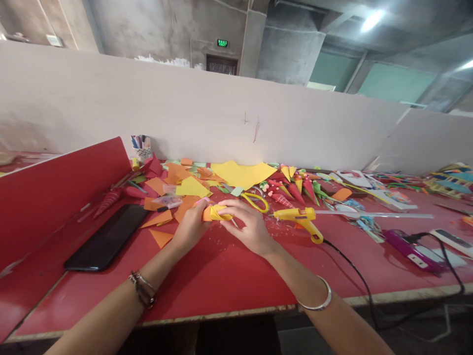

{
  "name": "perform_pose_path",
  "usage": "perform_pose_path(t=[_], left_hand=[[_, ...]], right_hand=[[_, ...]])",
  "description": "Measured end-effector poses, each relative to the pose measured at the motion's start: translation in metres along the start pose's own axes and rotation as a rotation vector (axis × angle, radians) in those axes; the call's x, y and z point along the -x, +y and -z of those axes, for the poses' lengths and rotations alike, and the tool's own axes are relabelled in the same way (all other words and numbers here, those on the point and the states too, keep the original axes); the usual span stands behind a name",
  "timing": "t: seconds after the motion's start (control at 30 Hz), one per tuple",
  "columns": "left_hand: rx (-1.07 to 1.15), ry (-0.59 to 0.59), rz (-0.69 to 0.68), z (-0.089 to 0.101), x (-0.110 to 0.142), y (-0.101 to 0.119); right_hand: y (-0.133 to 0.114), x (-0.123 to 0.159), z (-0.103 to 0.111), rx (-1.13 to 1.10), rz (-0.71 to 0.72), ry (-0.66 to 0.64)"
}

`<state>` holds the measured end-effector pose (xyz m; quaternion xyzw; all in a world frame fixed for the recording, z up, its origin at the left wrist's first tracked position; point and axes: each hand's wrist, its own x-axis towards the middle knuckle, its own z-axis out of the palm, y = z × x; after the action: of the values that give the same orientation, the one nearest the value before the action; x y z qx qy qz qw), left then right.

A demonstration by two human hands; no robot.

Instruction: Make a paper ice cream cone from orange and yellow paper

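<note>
A small roll of yellow and orange craft paper [219,213] is held between both hands above the red tabletop. My left hand [192,224] pinches its left, orange end. From the right, my right hand [248,226] closes its fingers and thumb on the yellow end. Just beyond the hands lie yellow-handled scissors [256,202], their blades partly covered. A yellow glue gun [301,219] with a long clear glue stick [388,215] rests to the right of my right hand. Orange paper scraps [161,238] lie near my left hand.
A black phone [107,239] lies at left beside a red divider [66,197]. Yellow sheets [242,173] and several small red cones [295,191] crowd the back. A pen cup [141,147] stands by the wall. At right sits a purple power strip [414,251] with a black cord.
</note>
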<state>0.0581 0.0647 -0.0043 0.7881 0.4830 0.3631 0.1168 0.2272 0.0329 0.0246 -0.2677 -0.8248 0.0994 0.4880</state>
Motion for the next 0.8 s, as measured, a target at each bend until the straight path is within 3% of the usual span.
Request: perform_pose_path(t=[0.8], left_hand=[[0.019,0.0,-0.047,0.0035,0.0002,0.0012]], right_hand=[[0.0014,0.0034,-0.0001,0.093,0.174,-0.048]])
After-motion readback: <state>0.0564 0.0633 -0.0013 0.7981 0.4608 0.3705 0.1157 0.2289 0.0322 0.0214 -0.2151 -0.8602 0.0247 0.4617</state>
